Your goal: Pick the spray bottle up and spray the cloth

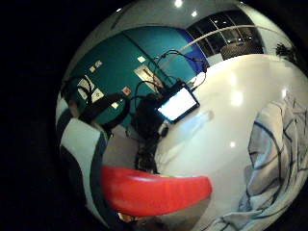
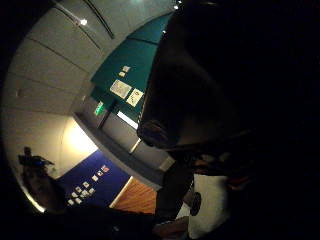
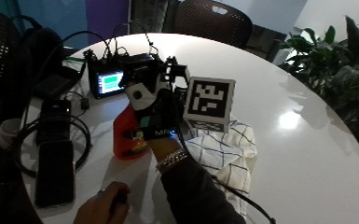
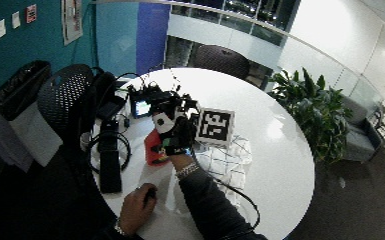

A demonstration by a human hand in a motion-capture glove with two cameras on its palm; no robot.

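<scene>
Since the red plastic spray bottle (image 3: 127, 135) stands upright on the round white table (image 3: 303, 140) with its long axis vertical, the black-gloved right hand (image 3: 154, 116) meets it from the side, the bottle on the hand's left and pressed close against the palm. From the outside view the grip looks wrapped round the bottle's upper part, and the little-finger palm view shows red plastic (image 1: 154, 195) filling the space right by the palm, so I judge the hand holds the bottle; the fingers themselves are hidden behind the glove's back, so the exact curl cannot be seen. Just beside the bottle, on the hand's right, lies the crumpled white cloth with a dark grid pattern (image 3: 225, 149), touching or nearly touching the wrist. Spraying should need the nozzle turned rightward and downward toward that cloth. Farther off sits a small lit screen (image 3: 109, 84) among black cables.
</scene>
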